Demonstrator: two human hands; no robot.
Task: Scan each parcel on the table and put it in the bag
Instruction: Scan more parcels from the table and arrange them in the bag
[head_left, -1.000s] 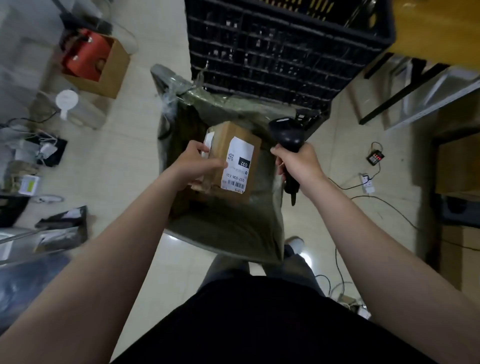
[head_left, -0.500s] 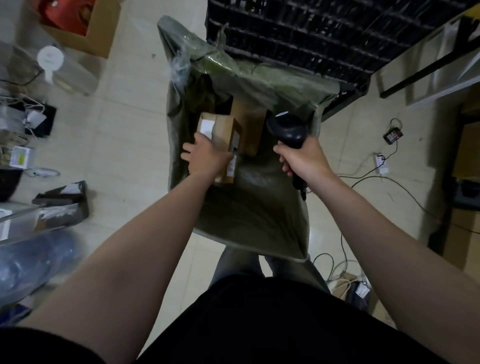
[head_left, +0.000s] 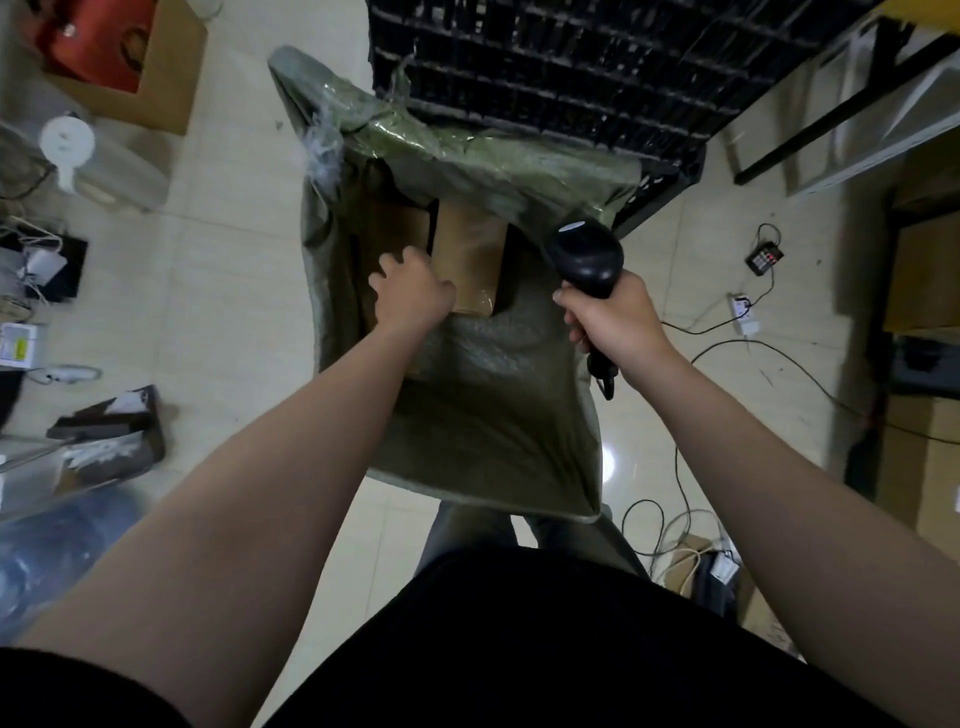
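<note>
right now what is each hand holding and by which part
The right hand grips the black scanner by its handle. The left hand is in the green bag above a parcel; whether it grips it cannot be told.

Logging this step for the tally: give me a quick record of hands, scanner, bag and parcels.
left hand: in the bag mouth, fingers curled by the left parcel; grip unclear
right hand: grips the scanner, raised over the bag's right edge
bag: green, open, in front of a black crate
parcels in bag: two brown boxes side by side; right parcel untouched
table: not in view
</note>
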